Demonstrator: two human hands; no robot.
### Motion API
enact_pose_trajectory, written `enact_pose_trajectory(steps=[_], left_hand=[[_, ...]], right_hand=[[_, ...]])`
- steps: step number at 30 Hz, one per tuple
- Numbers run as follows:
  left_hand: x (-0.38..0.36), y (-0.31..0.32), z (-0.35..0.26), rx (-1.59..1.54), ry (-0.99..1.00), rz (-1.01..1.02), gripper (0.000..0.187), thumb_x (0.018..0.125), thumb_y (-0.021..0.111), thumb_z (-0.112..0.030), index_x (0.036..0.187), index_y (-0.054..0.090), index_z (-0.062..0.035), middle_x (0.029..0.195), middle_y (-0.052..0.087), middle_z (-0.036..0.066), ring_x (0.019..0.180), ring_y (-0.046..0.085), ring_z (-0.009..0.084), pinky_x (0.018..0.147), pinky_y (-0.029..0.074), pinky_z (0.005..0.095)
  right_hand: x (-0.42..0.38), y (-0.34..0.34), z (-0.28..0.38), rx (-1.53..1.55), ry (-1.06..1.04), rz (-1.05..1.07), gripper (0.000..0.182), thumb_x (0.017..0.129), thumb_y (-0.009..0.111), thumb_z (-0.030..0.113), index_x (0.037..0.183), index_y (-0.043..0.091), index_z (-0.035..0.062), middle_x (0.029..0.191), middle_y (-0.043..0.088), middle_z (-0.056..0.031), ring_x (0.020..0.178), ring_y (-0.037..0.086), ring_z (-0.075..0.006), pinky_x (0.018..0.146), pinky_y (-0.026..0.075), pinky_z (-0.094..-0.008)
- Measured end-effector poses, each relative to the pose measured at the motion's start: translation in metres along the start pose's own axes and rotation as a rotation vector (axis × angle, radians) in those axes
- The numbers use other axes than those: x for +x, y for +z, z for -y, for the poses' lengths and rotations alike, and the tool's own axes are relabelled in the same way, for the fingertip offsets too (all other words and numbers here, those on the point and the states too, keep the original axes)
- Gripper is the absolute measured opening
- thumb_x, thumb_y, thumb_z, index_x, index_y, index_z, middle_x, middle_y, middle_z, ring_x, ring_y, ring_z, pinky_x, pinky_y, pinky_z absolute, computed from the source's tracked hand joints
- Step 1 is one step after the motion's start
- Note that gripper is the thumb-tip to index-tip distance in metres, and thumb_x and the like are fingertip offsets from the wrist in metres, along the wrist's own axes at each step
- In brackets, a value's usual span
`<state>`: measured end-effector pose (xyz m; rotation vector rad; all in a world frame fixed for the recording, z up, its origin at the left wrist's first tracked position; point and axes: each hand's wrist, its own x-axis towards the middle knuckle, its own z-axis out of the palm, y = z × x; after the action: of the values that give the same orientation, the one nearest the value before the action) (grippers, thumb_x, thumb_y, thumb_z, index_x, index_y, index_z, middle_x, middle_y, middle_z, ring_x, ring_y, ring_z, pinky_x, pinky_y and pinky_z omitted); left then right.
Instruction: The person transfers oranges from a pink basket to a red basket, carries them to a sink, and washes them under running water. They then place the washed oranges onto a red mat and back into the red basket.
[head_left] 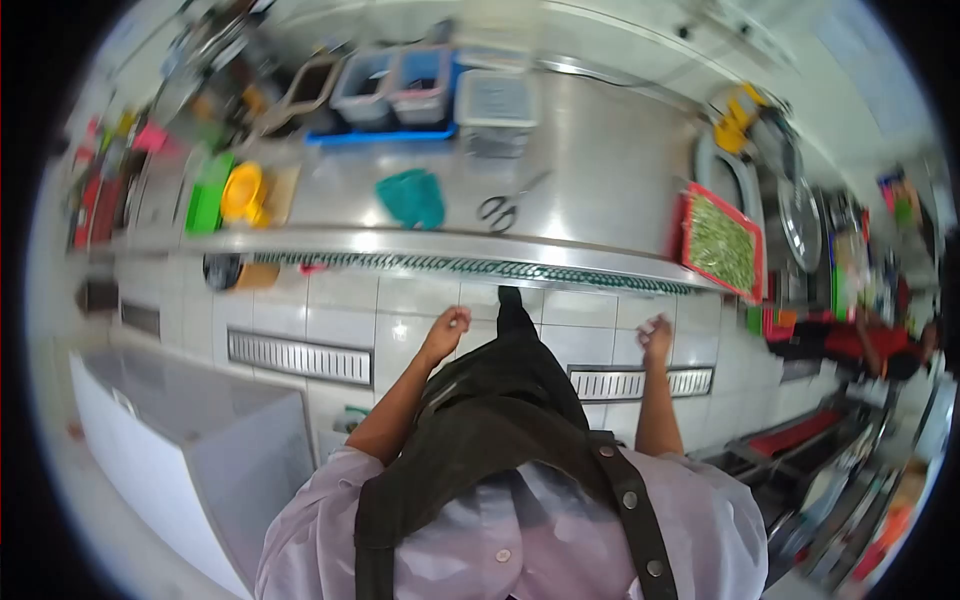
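Left hand (455, 322), right hand (655, 338) both empty, fingers loose, short of counter (610, 150); scissors (514, 199) on it, best lifted blades-away.

A working kitchen, commercial in its fittings — a long steel counter (610, 150) bears a red tray (761, 262) of green vegetables (722, 245) at its right end and plastic tubs (496, 95) along its back. Slotted drain grates (300, 357) are set into the white tiled floor (408, 296) before the counter, and the wearer, facing it, has a dark apron (470, 425) on — another person (893, 350) in red is beyond its right end.
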<state>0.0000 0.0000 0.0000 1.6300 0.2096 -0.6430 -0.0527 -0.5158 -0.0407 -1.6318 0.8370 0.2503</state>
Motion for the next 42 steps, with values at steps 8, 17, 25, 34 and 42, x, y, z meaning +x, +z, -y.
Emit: enact_pose_trajectory(steps=[8, 17, 25, 34, 42], left_hand=[[-0.17, -0.017, 0.142, 0.492, -0.39, 0.22, 0.044, 0.088, 0.059, -0.042, 0.11, 0.071, -0.0054, 0.116, 0.067, 0.02, 0.112, 0.062, 0.0337, 0.095, 0.049, 0.0435], [-0.28, -0.031, 0.113, 0.424, -0.236, 0.271, 0.054, 0.096, 0.048, -0.052, 0.113, 0.066, -0.0047, 0.111, 0.067, 0.024, 0.104, 0.063, 0.0426, 0.091, 0.049, 0.0503], [-0.113, -0.145, 0.27, 0.411, -0.327, 0.016, 0.047, 0.093, 0.059, -0.044, 0.122, 0.059, -0.0067, 0.106, 0.068, 0.02, 0.103, 0.063, 0.0395, 0.089, 0.049, 0.045], [0.128, -0.216, 0.427, 0.222, 0.052, -0.486, 0.037, 0.094, 0.062, -0.025, 0.125, 0.058, -0.0049, 0.1, 0.069, 0.013, 0.093, 0.066, 0.0241, 0.085, 0.051, 0.0351], [0.251, -0.217, 0.373, 0.239, 0.406, -0.605, 0.028, 0.091, 0.063, -0.012, 0.118, 0.061, -0.0023, 0.089, 0.065, 0.006, 0.079, 0.063, 0.0143, 0.076, 0.051, 0.0291]], right_hand=[[-0.139, 0.259, -0.003, -1.165, -0.508, 1.153, 0.017, 0.095, 0.053, 0.021, 0.097, 0.065, 0.0088, 0.101, 0.066, -0.0122, 0.1, 0.061, -0.0299, 0.086, 0.048, -0.0398], [-0.203, 0.305, 0.067, -1.444, -0.259, 1.83, 0.027, 0.101, 0.043, 0.023, 0.106, 0.062, 0.0054, 0.102, 0.067, -0.0197, 0.1, 0.064, -0.0357, 0.091, 0.047, -0.0429], [-0.117, 0.509, 0.162, -0.792, -1.845, 0.547, 0.019, 0.083, 0.06, -0.001, 0.101, 0.064, 0.0017, 0.106, 0.062, -0.0149, 0.101, 0.06, -0.034, 0.097, 0.044, -0.0454], [-0.062, 0.517, 0.147, -0.276, -2.239, -0.003, 0.03, 0.083, 0.069, -0.003, 0.113, 0.066, 0.0, 0.118, 0.063, -0.013, 0.108, 0.061, -0.0223, 0.086, 0.052, -0.0318], [-0.032, 0.483, 0.172, -0.498, -2.251, -0.177, 0.029, 0.085, 0.068, 0.002, 0.114, 0.065, 0.0005, 0.112, 0.064, -0.0121, 0.101, 0.062, -0.0213, 0.081, 0.051, -0.0323]])
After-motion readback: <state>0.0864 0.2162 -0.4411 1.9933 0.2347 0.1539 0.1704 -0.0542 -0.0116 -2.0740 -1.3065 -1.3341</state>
